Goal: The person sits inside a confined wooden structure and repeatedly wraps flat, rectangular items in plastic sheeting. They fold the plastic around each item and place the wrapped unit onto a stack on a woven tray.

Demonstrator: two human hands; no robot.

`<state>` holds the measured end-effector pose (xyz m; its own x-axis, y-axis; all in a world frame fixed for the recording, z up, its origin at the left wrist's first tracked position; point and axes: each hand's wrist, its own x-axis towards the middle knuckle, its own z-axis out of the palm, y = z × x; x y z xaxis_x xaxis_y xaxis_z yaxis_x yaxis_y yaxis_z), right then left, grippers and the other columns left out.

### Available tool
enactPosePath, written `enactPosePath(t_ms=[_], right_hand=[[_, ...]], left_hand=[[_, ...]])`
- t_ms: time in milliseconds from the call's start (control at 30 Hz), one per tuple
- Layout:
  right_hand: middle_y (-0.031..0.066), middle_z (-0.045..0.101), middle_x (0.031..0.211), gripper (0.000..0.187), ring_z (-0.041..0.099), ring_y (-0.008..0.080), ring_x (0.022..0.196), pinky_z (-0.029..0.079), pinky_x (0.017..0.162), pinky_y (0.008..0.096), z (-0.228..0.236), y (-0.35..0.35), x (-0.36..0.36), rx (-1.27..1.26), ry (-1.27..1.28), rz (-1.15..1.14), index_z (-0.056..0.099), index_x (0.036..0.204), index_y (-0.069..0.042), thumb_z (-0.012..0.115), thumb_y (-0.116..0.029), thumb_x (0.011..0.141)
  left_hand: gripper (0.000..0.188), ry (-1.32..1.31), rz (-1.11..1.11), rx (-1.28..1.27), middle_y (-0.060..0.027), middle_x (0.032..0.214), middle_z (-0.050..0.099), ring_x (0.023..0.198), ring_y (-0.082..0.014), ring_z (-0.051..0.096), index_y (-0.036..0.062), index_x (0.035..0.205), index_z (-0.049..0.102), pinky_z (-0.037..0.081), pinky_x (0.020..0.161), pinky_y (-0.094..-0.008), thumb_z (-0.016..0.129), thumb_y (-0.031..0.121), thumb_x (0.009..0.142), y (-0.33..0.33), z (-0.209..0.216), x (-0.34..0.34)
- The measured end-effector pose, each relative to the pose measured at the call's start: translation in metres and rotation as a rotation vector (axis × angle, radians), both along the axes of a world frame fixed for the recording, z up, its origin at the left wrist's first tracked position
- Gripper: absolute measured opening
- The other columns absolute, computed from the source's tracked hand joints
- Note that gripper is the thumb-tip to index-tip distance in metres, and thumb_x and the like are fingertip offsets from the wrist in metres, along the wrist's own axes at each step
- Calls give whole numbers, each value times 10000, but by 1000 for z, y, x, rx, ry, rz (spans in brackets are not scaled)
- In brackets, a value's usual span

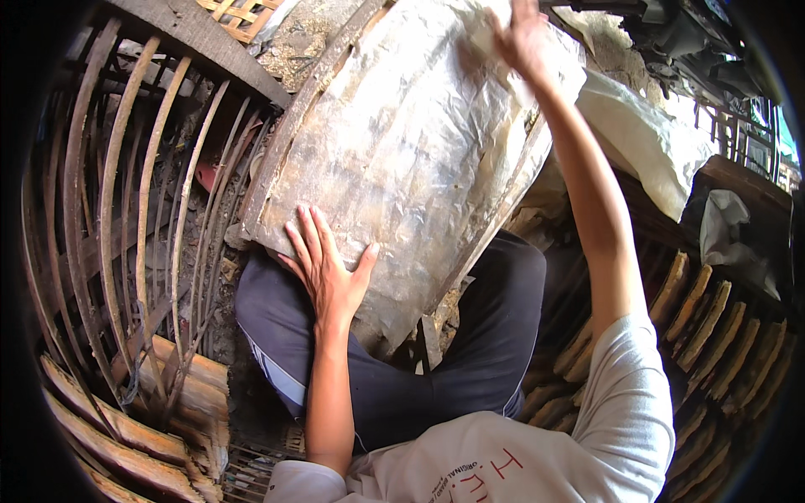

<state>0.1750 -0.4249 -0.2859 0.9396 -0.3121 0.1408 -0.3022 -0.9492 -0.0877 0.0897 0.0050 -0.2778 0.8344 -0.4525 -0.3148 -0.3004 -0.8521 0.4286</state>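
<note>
A wooden-framed board (285, 159) slopes away from my lap, covered by a crinkled, translucent plastic sheet (394, 142). My left hand (323, 264) lies flat on the sheet at the near left corner, fingers stretched and thumb apart. At the far right end is my right hand (527, 42), its arm reaching forward. Motion smears its fingers, and the top of the picture cuts them off, so whether it grips the plastic cannot be told. A loose, whitish part of the sheet bunches beside that hand. The board's near end rests over my legs.
Curved wooden slats (109, 168) form a railing at the left. Stacked rough wooden pieces (126, 419) sit below it, and rows of similar pieces (704, 335) stand at the right. More pale plastic sheeting (646, 142) drapes beyond the board. A woven basket piece (239, 17) shows at the top.
</note>
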Motion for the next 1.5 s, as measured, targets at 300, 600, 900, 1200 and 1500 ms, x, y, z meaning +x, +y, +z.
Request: enactPosePath(t_ms=[300, 600, 900, 1200, 1500], right_hand=[[221, 550, 1160, 510, 556, 292, 1064, 495, 871, 425, 11, -9, 42, -215, 293, -223, 543, 1312, -22, 509, -428, 1005], [-67, 219, 1660, 638, 191, 175, 1532, 31, 1242, 589, -27, 173, -88, 110, 177, 985, 240, 1563, -437, 265, -711, 986], [230, 464, 1485, 456, 527, 407, 1288, 425, 1084, 538, 16, 20, -44, -301, -353, 122, 554, 1319, -59, 666, -183, 894], [-13, 222, 1664, 629, 187, 227, 1537, 90, 1248, 564, 9, 271, -112, 436, 190, 858, 263, 1580, -333, 385, -580, 1014], [180, 387, 1547, 551, 370, 327, 1431, 385, 1106, 497, -37, 51, -10, -105, 129, 348, 392, 1504, -102, 489, -331, 1012]], left_hand=[[1085, -27, -36, -27, -137, 1690, 75, 1548, -395, 22, 74, 1616, 108, 103, 1177, -660, 727, 511, 839, 3, 1, 1], [1145, 17, 34, -99, -212, 1675, 43, 1541, -420, 16, 11, 1602, 57, 129, 1216, -552, 771, 431, 812, 3, 3, 2], [1222, -38, 106, -59, -251, 1662, -6, 1518, -480, -54, -9, 1593, 65, 73, 1218, -584, 816, 482, 763, 4, -2, -6], [912, 91, 520, -388, -339, 1618, -110, 1516, -471, -88, -44, 1571, -51, 15, 1232, -545, 531, 377, 1009, 19, -13, -16], [808, 112, 531, -435, -312, 1633, -82, 1538, -409, -33, -70, 1552, -108, 22, 1257, -459, 466, 135, 1022, 17, -16, -16]])
